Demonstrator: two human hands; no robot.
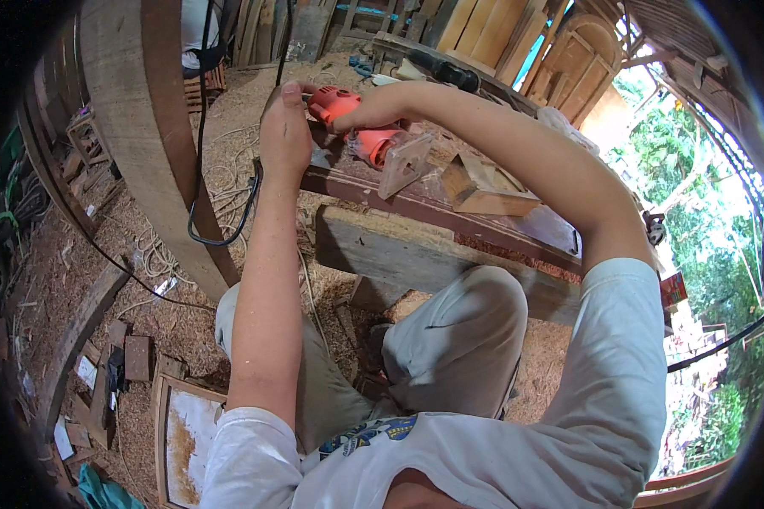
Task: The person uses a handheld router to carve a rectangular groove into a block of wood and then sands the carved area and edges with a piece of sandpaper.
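Observation:
An orange hand router (358,127) with a clear square base plate (406,161) lies tilted on a dark reddish wooden plank (484,229). My right hand (367,109) grips the router's body from above. My left hand (284,136) rests on the plank's left end beside the router, thumb up against the tool's top. A black power cord (221,229) hangs down from the tool in a loop.
A wedge-shaped wood block (484,191) lies on the plank to the right of the router. A thick curved timber (157,144) stands at left. Sawdust and offcuts (136,356) cover the floor. A framed panel (187,433) lies at lower left. Arched door pieces (581,59) lean at the back.

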